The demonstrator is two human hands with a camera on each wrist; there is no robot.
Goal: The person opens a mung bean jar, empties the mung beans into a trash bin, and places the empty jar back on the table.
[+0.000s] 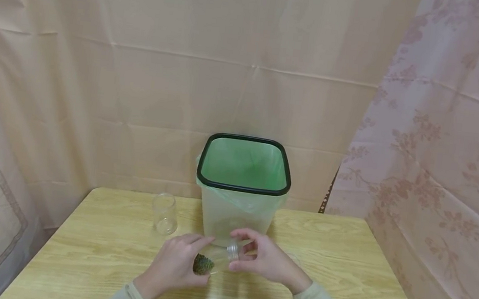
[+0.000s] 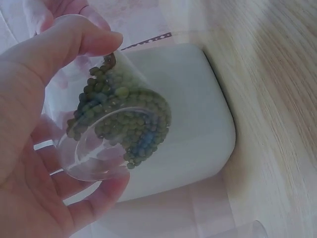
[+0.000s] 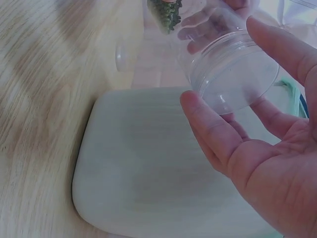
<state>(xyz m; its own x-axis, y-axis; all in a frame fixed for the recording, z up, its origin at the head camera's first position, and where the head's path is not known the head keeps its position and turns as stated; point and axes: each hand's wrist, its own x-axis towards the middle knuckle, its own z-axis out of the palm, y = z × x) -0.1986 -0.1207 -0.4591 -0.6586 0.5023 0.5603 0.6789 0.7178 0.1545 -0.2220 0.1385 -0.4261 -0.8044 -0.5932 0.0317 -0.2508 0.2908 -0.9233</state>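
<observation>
A clear jar (image 2: 141,82) with small round green beans (image 2: 133,129) heaped inside lies tilted on its side between both hands, above the table. My left hand (image 1: 178,261) grips it round its base end, thumb on one side and fingers curled on the other. At the opposite end, my right hand (image 1: 262,258) pinches the ridged, see-through rim (image 3: 235,72) between thumb and fingers. I cannot tell whether a clear lid covers that end. The beans sit toward the base, near the left hand.
Behind the hands stands a pale bin (image 1: 236,213) with a black rim and a green liner. Another clear jar (image 1: 164,215) is on the wooden table (image 1: 340,279), left of the bin. A faint clear round piece (image 1: 294,259) lies beyond the right wrist. Curtains hang at the back and sides.
</observation>
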